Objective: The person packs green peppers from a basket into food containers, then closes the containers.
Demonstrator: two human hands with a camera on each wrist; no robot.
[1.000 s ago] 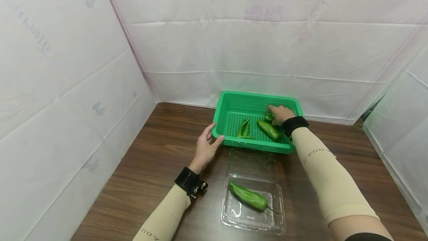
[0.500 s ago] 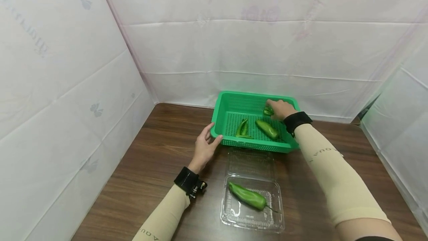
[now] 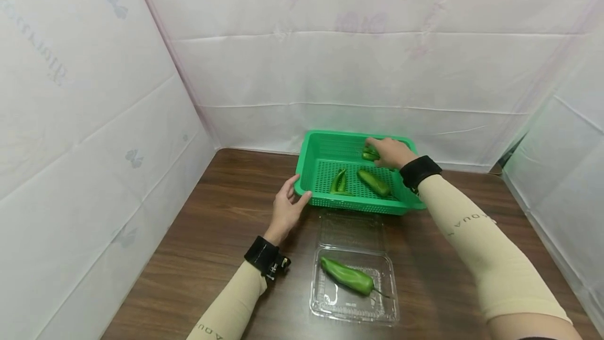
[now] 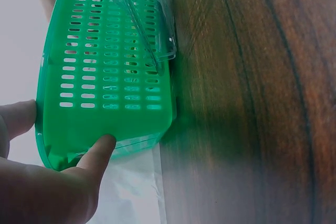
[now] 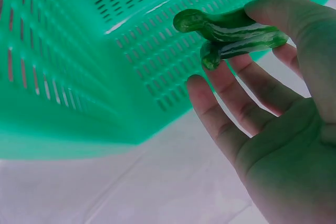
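Head view: left hand (image 3: 287, 209) grips the near-left corner of the green basket (image 3: 325, 140) on the bench (image 3: 222, 214). Right hand (image 3: 388, 152) holds a small pepper (image 3: 369, 154) above the basket's far-right part.

Left wrist view: thumb and fingers (image 4: 97, 153) curl round the basket rim.

Right wrist view: fingertips (image 5: 273, 9) pinch the pepper beside the basket wall.
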